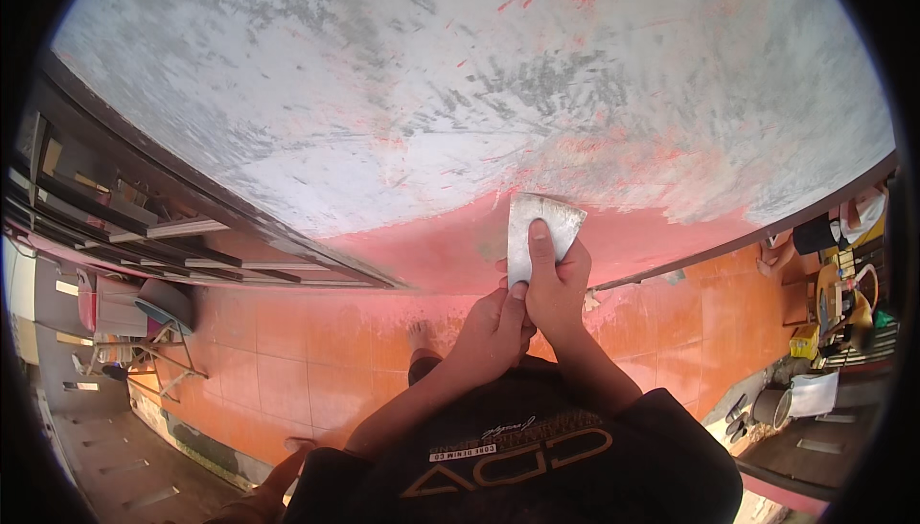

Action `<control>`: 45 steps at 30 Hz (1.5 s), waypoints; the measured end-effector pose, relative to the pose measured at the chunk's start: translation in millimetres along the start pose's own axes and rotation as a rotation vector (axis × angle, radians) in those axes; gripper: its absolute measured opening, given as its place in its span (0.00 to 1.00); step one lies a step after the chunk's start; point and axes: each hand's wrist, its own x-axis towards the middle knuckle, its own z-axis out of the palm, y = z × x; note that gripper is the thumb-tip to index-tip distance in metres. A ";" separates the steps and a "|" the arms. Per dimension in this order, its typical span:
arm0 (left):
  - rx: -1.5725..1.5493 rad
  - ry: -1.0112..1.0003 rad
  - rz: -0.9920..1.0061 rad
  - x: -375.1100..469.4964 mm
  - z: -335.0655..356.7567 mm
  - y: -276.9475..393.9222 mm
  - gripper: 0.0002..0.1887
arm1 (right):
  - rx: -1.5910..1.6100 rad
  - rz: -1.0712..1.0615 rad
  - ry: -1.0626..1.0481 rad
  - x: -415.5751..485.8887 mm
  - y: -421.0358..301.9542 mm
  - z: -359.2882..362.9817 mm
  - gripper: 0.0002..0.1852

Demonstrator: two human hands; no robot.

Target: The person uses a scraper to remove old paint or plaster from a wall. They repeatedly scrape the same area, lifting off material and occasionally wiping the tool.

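Both hands grip a flat metal scraper [552, 211] with a wide edge, which points up the wall. My right hand [560, 276] holds the blade, its thumb pressed flat on the metal face. Just below and to the left, my left hand [499, 323] closes around the lower end of the scraper, which the fingers mostly hide. Behind the blade is a wall [431, 165], pale grey-white with dark smears and red marks above, and pinkish red along its lower part. Whether the edge touches the wall I cannot tell.
A dark window frame [237, 201] borders the wall at left. Orange tiles [280, 373] cover the floor. At left, a large basin [167, 301] sits by a wooden stand [162, 359]. At right are a person's leg [778, 254], a bucket [773, 407] and slippers [737, 415].
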 end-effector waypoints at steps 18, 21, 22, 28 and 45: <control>0.039 -0.116 0.003 0.7 -10.0 26.7 0.18 | -0.060 -0.114 -0.018 11.7 -17.2 4.2 0.22; 0.072 -0.129 -0.064 0.8 -14.4 17.0 0.18 | 0.012 -0.051 0.048 -0.9 0.9 7.2 0.22; 0.085 -0.148 -0.087 -2.1 -13.8 22.0 0.19 | 0.030 -0.030 0.074 -3.8 -0.9 8.3 0.22; 0.121 -0.237 -0.046 3.3 -26.6 23.9 0.19 | 0.002 -0.105 0.102 -5.0 -0.8 17.2 0.23; 0.032 -0.304 -0.125 -4.0 -46.0 31.5 0.19 | 0.082 -0.099 0.198 -13.4 0.5 35.1 0.18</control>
